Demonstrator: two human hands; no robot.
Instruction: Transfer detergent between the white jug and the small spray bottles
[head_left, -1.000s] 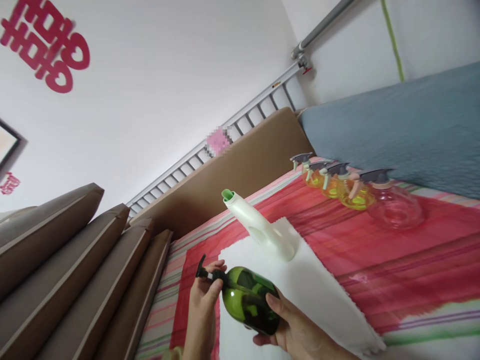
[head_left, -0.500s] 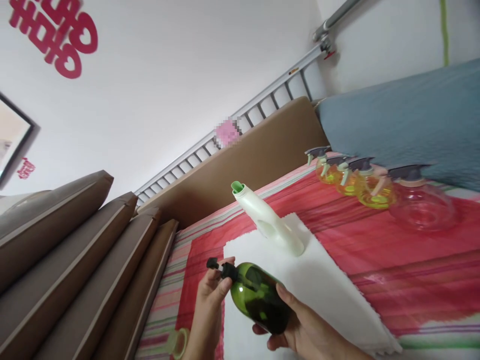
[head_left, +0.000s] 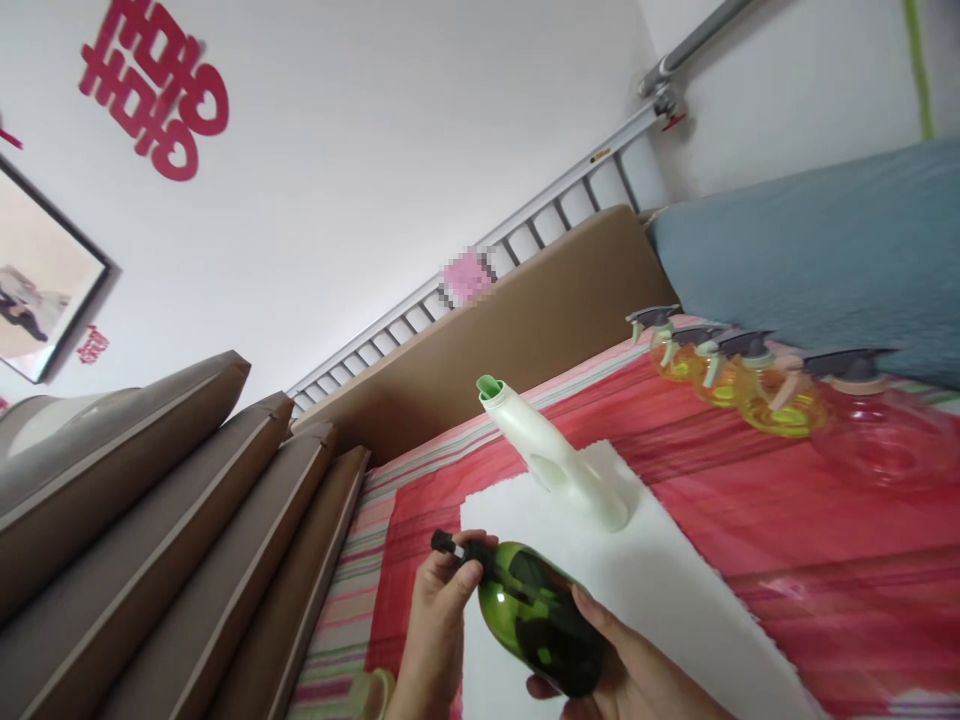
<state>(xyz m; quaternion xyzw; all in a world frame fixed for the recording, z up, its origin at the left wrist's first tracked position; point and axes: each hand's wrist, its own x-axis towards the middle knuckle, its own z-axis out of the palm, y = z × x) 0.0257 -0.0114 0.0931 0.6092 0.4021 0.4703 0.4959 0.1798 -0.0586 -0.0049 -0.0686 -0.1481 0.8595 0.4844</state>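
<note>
A dark green pump bottle (head_left: 536, 615) is held tilted between both hands. My left hand (head_left: 442, 590) pinches its black pump head (head_left: 472, 552) at the neck. My right hand (head_left: 611, 660) wraps round the bottle's lower body, its fingers partly hidden behind it. Just beyond them, a white bottle (head_left: 551, 450) without a cap stands on a white cloth (head_left: 667, 600), its green-lined mouth pointing up. Beside my left forearm lies a pale yellow-green round cap (head_left: 375, 692), cut off by the lower edge.
Several round spray bottles (head_left: 784, 395), yellow and clear pink, line the right side of the red striped bedspread (head_left: 750, 510). A brown headboard (head_left: 495, 330) with a radiator (head_left: 555, 215) behind it runs across the back. Brown padded panels (head_left: 217, 560) stand at left; blue padding (head_left: 810, 250) is at right.
The view has shifted, so everything sits slightly lower and further right. Both hands keep their hold on the green bottle, and the left fingers are closed more round the pump head.
</note>
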